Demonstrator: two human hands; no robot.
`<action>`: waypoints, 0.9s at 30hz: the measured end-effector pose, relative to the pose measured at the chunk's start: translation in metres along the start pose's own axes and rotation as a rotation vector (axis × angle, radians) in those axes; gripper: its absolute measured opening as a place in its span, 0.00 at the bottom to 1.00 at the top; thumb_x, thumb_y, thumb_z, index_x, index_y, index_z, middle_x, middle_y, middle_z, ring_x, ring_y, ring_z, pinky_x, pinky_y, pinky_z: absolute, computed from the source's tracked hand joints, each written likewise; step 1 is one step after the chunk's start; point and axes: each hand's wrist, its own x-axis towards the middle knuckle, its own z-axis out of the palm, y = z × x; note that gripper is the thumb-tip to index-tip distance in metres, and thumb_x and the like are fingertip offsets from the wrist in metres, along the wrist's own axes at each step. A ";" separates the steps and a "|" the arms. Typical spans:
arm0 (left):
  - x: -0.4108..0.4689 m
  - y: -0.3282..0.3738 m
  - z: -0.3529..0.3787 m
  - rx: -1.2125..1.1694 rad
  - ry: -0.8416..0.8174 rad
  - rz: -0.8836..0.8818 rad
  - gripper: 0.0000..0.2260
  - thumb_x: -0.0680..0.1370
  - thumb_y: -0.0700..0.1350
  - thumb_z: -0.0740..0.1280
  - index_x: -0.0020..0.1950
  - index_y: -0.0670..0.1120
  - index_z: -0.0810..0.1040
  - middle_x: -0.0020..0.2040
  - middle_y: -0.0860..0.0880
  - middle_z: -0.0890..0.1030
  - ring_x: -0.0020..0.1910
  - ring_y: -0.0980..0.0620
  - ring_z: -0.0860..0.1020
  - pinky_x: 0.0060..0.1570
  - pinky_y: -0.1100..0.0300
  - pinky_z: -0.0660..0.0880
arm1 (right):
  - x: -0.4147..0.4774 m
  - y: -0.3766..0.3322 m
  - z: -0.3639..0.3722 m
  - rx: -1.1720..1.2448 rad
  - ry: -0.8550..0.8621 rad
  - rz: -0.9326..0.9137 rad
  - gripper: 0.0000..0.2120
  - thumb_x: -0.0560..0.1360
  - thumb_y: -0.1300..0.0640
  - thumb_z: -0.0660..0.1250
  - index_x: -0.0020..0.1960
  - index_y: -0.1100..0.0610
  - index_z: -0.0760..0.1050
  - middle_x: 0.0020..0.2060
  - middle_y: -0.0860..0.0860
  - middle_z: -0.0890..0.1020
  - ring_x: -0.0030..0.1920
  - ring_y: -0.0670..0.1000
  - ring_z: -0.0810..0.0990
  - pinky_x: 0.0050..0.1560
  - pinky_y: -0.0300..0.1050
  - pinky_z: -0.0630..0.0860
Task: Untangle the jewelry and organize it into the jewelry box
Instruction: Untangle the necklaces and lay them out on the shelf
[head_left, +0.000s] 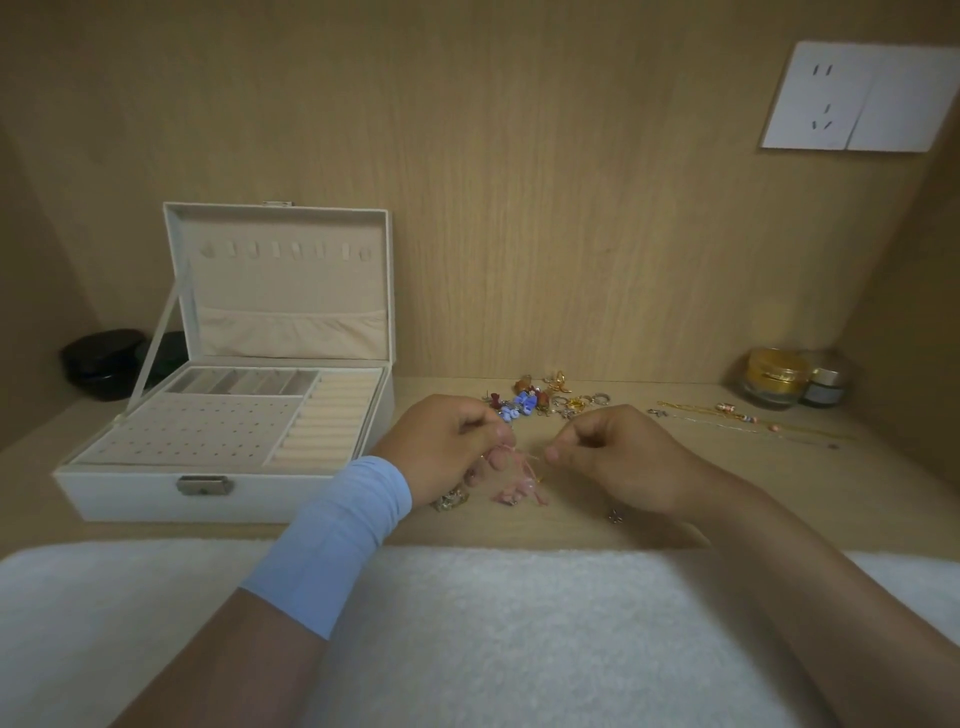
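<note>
At the far left a black rounded container (101, 364) sits against the wooden back panel, partly behind the white rectangular jewelry box (228, 452). The box stands open on the pale wooden shelf (727, 483), its lid upright, with a perforated earring panel in front, beige ring rolls on the right side and small compartments at the back. Just right of the box, the left hand (441, 447), with a light blue band (337, 540) around its wrist, is curled with fingers pinching a tangled pink string of beads (519, 483), which hangs from the fingertips down to the shelf. The right hand (618, 457) is also curled, thumb and forefinger pressed together on a fine strand (too thin to tell apart clearly). Behind the hands lies a mixed pile of coloured beads and gold rings (545, 400). Farther right a thin gold chain necklace (737, 415) lies stretched out, and beyond it stand a gold-lidded glass jar (776, 376) and a smaller grey jar (826, 387).
</note>
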 end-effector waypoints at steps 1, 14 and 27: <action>0.000 0.000 0.001 0.008 -0.002 0.003 0.08 0.80 0.45 0.66 0.44 0.48 0.83 0.35 0.54 0.84 0.31 0.51 0.79 0.38 0.61 0.76 | -0.001 0.000 0.000 -0.028 0.018 0.004 0.11 0.76 0.51 0.72 0.37 0.54 0.81 0.29 0.39 0.79 0.31 0.40 0.73 0.39 0.40 0.71; -0.001 0.005 0.003 -0.030 -0.081 0.095 0.08 0.82 0.41 0.63 0.44 0.45 0.78 0.29 0.53 0.81 0.26 0.53 0.75 0.32 0.61 0.72 | 0.001 -0.008 0.017 0.495 -0.176 -0.103 0.09 0.78 0.63 0.69 0.58 0.62 0.81 0.44 0.61 0.86 0.42 0.59 0.80 0.46 0.51 0.75; -0.001 -0.003 -0.005 0.100 -0.121 0.028 0.09 0.75 0.40 0.71 0.52 0.51 0.79 0.49 0.53 0.82 0.32 0.55 0.77 0.41 0.60 0.76 | -0.003 -0.010 0.010 0.459 -0.028 -0.002 0.08 0.77 0.65 0.70 0.41 0.59 0.85 0.41 0.62 0.86 0.40 0.58 0.82 0.46 0.52 0.78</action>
